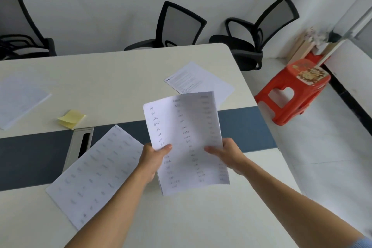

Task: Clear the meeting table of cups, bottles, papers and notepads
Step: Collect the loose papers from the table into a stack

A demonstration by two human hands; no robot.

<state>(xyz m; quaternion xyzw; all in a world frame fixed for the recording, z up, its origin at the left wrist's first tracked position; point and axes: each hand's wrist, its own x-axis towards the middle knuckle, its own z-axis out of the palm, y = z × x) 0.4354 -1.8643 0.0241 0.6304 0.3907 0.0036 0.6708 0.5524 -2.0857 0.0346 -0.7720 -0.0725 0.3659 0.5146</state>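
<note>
Holding a sheaf (187, 127) of handwritten word lists at the centre of the frame, both hands grip its lower half. The left hand (154, 159) pinches the left edge and the right hand (228, 154) pinches the right edge. Each thumb lies on the front of the top page, and the fingers are curled out of sight behind the paper. The sheaf is lifted off the counter (112, 70) and tilted toward the camera, with its top edge bowed.

Papers lie flat on the counter around it. A sheet (94, 173) with faint rows of print lies at lower left, turned at an angle, with its upper corner over the dark blue strip. A printed page (201, 78) sits just above the sheaf near the far right corner, partly covered by it. A yellow pad of sticky notes (71, 119) lies at centre left, its top leaf curling up. A thick stack (20, 98) rests at the left edge.

A grey cable hatch (80, 145) is set into the strip beside the angled sheet. Three black mesh chairs (179, 24) stand along the wall at the top, and a red stool (291, 94) stands on the floor at right.
</note>
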